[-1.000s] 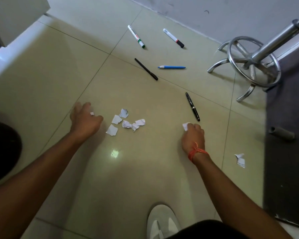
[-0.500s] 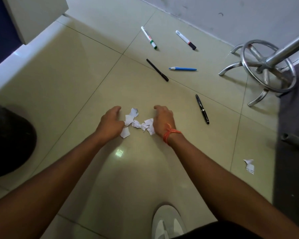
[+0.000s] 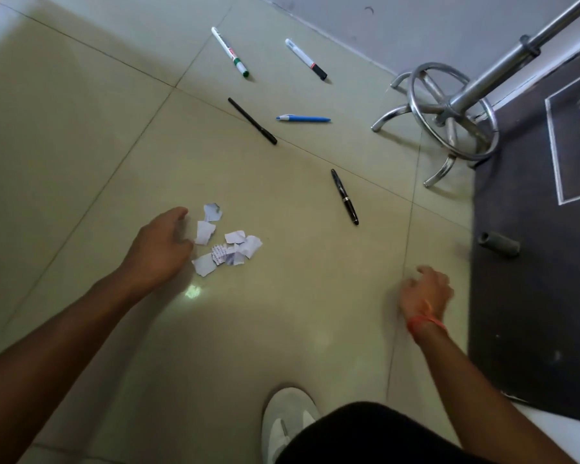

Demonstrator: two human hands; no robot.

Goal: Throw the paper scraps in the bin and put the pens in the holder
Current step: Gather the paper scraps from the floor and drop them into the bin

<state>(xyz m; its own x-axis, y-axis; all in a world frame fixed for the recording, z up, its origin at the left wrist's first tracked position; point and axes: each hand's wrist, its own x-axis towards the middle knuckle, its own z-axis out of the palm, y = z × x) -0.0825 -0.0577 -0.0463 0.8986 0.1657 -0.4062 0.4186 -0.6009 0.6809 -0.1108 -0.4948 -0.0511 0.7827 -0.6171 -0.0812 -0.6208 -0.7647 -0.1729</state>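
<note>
Several torn white paper scraps (image 3: 226, 244) lie in a small pile on the tiled floor. My left hand (image 3: 161, 246) rests just left of the pile, fingers curved and apart, touching the nearest scraps. My right hand (image 3: 426, 291) is blurred, low over the floor by the mat's edge, fingers curled; anything under it is hidden. Further away lie a green-tipped white marker (image 3: 230, 51), a black-capped white marker (image 3: 305, 58), a thin black pen (image 3: 252, 120), a blue pen (image 3: 303, 118) and a black fountain pen (image 3: 345, 196). No bin or holder is in view.
A chrome stool base (image 3: 449, 112) stands at the upper right, partly on a dark mat (image 3: 533, 279). A grey cylinder (image 3: 499, 244) lies on the mat's edge. My white shoe (image 3: 287, 420) is at the bottom centre.
My right hand left the pile and swung right to the mat's edge, where a lone scrap lay; that scrap no longer shows. My left hand stayed beside the pile.
</note>
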